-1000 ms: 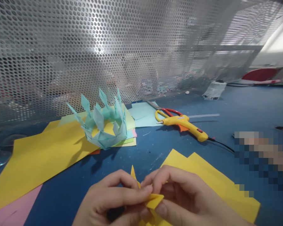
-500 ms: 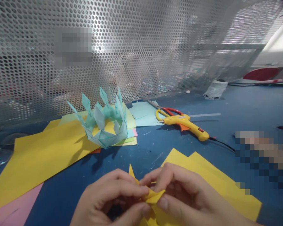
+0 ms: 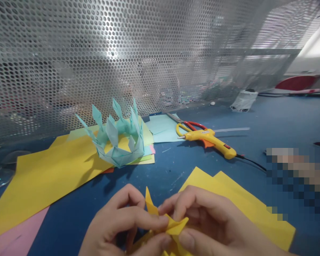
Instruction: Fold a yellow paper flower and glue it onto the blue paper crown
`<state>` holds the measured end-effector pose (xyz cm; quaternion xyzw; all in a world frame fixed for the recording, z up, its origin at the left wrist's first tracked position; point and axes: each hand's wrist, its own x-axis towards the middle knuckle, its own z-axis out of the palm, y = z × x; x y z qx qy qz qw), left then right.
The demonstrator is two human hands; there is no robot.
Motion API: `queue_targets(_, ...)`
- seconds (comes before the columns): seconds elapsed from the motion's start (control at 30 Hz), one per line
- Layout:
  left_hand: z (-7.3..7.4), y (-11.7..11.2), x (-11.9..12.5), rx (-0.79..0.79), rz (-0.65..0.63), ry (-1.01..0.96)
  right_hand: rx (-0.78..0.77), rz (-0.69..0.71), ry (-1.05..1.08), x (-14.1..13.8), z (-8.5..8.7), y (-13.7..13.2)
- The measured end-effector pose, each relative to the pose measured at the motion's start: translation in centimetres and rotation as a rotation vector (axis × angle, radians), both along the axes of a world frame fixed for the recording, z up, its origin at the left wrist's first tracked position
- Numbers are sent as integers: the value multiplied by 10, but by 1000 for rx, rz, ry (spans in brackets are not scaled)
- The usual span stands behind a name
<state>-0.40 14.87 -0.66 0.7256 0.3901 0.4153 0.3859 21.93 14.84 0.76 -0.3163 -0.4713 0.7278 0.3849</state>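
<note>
Both my hands pinch a small folded yellow paper piece [image 3: 176,226] low in the middle of the head view. My left hand [image 3: 125,220] grips it from the left between thumb and index finger. From the right, my right hand [image 3: 210,220] holds it with thumb and fingertips. One narrow pointed tip of the paper stands up between the hands, and its lower part runs off the bottom edge. Beyond my hands stands a light teal folded paper crown [image 3: 120,156] with several upright points. Flat yellow sheets [image 3: 242,199] lie under and beside my right hand.
A yellow glue gun [image 3: 210,140] with a black cord lies behind my right hand, beside scissors [image 3: 192,125] on a light blue sheet [image 3: 160,129]. Large yellow paper [image 3: 50,177] and pink paper [image 3: 18,231] lie at left. A perforated metal screen [image 3: 149,53] closes the back.
My left index and middle fingers have spread apart, and more of the upright yellow tip shows. Both hands keep hold of the folded paper, almost in place.
</note>
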Motion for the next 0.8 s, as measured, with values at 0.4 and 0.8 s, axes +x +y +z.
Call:
queue_targets(0.4,7,5,8,-181,-1,-19,32,-58,53,0,-3,7)
queue_targets(0.8,9,2,8,-238,12,-5,418,-200,-318,9,-1,1)
